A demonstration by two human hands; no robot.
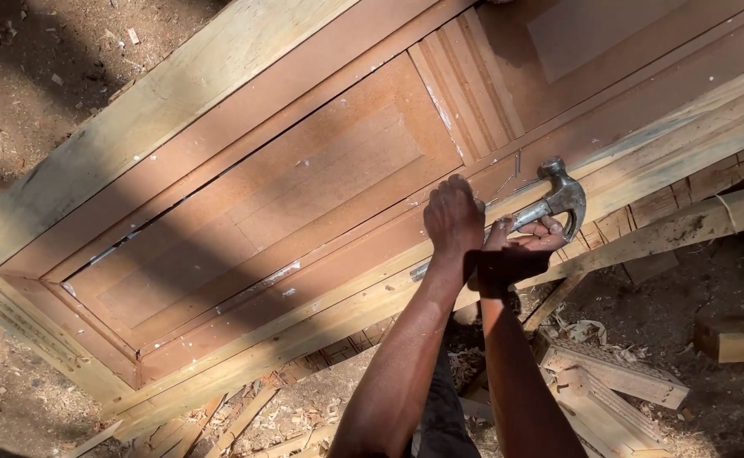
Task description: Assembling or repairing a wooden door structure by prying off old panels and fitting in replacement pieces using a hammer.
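claw hammer [558, 199]: metal, gripped near head by right hand [520, 246]. left hand [452, 214]: fist, pressed on door frame [635, 161] beside nail [518, 163]. brown panel door [304, 187] flat w/in frame.

From my remote seat I see two bare forearms reaching up from the bottom edge of the view, with no sleeves, no gloves, no watch or band on either wrist. The left hand [453, 214] and the right hand [514, 251] are uncovered. Between the arms shows a strip of dark trouser cloth [442, 407], plain and unmarked.
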